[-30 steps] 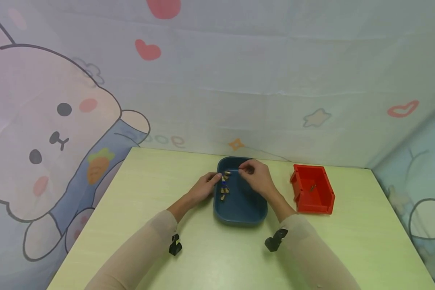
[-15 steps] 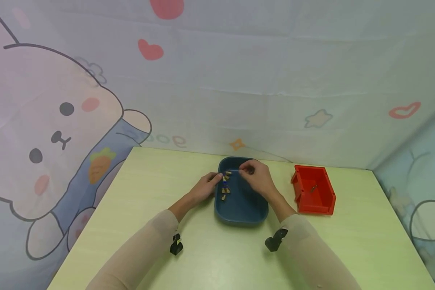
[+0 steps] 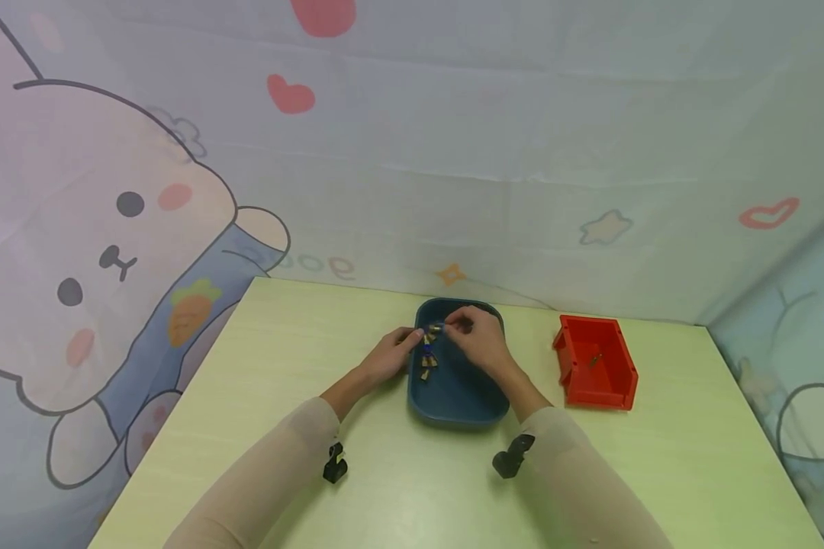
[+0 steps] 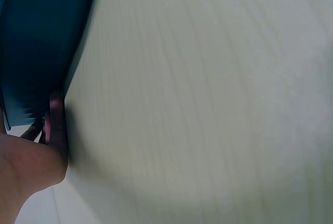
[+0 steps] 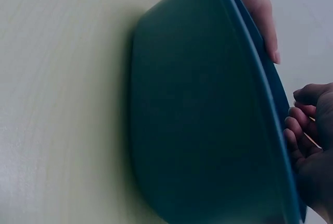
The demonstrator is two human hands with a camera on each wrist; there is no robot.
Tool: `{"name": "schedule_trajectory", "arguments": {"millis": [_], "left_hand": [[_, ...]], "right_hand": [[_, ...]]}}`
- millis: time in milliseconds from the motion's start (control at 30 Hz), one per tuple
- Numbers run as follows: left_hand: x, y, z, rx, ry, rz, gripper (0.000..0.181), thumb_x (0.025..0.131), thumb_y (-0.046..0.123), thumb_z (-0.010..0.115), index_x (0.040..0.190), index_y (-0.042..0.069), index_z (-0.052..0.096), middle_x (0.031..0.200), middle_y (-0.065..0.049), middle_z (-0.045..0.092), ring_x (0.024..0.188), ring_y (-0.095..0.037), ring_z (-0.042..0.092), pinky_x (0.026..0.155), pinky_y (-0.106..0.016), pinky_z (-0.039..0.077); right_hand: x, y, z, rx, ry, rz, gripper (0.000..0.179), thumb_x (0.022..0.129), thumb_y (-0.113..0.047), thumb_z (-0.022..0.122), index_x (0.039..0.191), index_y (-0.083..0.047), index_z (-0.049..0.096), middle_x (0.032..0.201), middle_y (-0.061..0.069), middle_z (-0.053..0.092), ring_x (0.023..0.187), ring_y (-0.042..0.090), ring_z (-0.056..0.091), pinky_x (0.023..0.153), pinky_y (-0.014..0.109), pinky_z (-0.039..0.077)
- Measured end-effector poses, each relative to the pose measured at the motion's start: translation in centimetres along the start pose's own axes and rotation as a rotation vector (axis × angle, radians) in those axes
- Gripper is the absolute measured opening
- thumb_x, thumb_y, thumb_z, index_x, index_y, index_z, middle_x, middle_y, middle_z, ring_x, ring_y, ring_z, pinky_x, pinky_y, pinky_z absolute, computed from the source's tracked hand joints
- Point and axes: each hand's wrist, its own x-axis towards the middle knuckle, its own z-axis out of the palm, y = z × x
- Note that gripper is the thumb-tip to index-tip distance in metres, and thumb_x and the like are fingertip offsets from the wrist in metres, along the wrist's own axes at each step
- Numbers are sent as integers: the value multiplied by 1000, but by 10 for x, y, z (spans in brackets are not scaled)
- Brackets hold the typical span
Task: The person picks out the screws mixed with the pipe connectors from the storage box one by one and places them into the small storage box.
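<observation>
My left hand (image 3: 387, 354) grips the left rim of a dark blue basin (image 3: 456, 389), thumb over the edge and fingers along the outer wall. In the left wrist view its fingers (image 4: 56, 114) lie against the basin's side. Small brass-coloured pieces (image 3: 429, 361), some with blue parts, lie inside along the left wall. Over the basin, my right hand (image 3: 482, 340) has its fingers bent and its fingertips right by the uppermost brass piece (image 3: 436, 328). I cannot tell whether it pinches that piece. The right wrist view shows the curled fingers (image 5: 295, 125) beyond the basin's rim.
A red open-front bin (image 3: 596, 381) stands to the right of the basin, with one small metal piece (image 3: 595, 359) inside. A patterned cloth (image 3: 453, 152) hangs behind the pale wooden table (image 3: 398, 488).
My right hand has moved a little left and down, bringing its fingertips to the brass pieces. The left hand keeps its grip on the basin. The head view has shifted slightly.
</observation>
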Motion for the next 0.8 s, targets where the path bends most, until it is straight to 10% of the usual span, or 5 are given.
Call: {"name": "schedule_trajectory", "arguments": {"millis": [800], "left_hand": [[2,-3,1,-13,1,0,64,113,51,47,155,4,49,156,-18,51,148,-37,44,121,-56,36]], "right_hand": [[-1,13,23,-23,-4,-41,8,93,-6,78,100,-1,76,93,8,70,84,22,69,78,37,59]]}}
